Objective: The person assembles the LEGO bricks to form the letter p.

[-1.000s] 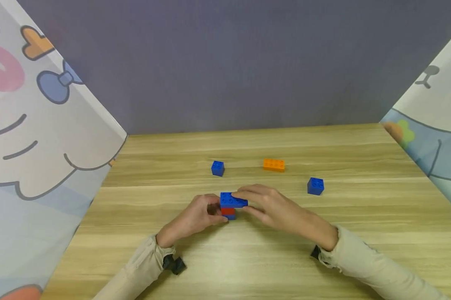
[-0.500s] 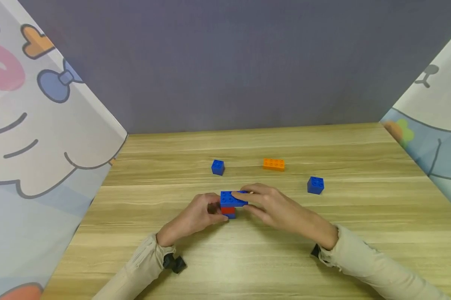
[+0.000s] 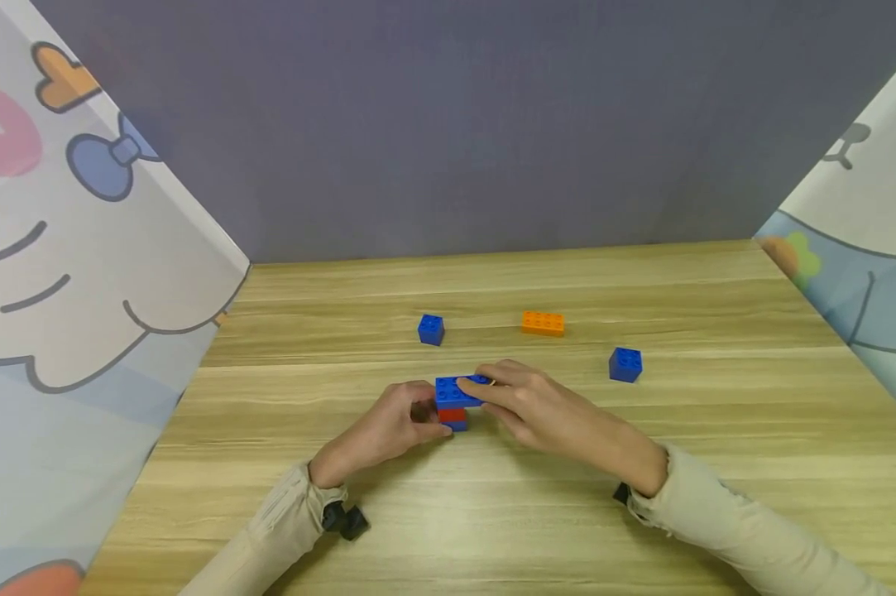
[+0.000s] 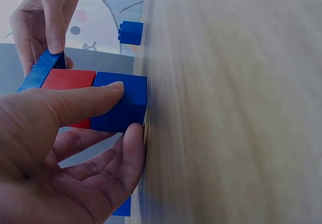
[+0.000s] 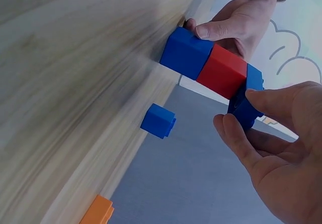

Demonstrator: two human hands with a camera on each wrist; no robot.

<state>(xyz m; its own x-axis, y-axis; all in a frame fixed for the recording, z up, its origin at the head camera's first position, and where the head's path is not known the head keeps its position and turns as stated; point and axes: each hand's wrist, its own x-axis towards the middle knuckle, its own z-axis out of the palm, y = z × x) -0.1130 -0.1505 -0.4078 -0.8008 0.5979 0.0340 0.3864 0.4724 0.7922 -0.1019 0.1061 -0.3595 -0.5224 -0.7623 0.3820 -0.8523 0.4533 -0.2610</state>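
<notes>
In the middle of the table a small stack stands upright: a square blue building brick (image 4: 132,95) at the bottom, a red brick (image 5: 222,72) on it, and a long flat blue brick (image 3: 451,392) across the top. My left hand (image 3: 391,426) grips the bottom blue brick between thumb and fingers. With thumb and fingers, my right hand (image 3: 540,403) pinches the long brick's right end, which juts out past the red brick. The right index finger lies over the long brick's studs. In the left wrist view the long brick sits right at the red brick's top, slightly tilted.
Behind the stack, one square blue brick (image 3: 431,329) and an orange brick (image 3: 543,324) lie on the wooden table (image 3: 328,314). Another square blue brick (image 3: 625,364) rests beyond the right hand. A grey panel (image 3: 477,132) rises at the table's back edge; printed cloth hangs at both sides.
The long blue brick's right end has turned slightly away from me, and the right fingers have shifted with it. My left hand keeps its grip on the stack.
</notes>
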